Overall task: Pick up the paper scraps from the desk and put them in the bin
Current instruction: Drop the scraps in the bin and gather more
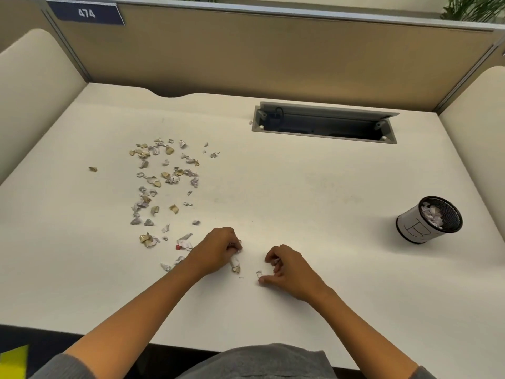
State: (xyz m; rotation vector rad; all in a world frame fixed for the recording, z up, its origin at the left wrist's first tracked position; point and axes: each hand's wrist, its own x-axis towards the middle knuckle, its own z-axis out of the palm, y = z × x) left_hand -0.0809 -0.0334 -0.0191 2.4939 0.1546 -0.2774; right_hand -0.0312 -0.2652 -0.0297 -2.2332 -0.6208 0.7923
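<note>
On a white desk [273, 187], the left hand [218, 248] is clenched around torn paper scraps [164, 176]; most lie scattered beyond it to the left. The right hand [287, 269] pinches a small scrap, nearer the black mesh bin [429, 220] far right.

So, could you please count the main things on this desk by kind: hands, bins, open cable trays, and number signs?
Hands: 2, the left hand and the right hand
Bins: 1, the bin with scraps inside
Open cable trays: 1, the cable tray
Number signs: 1, the sign 474
Total: 5
</note>
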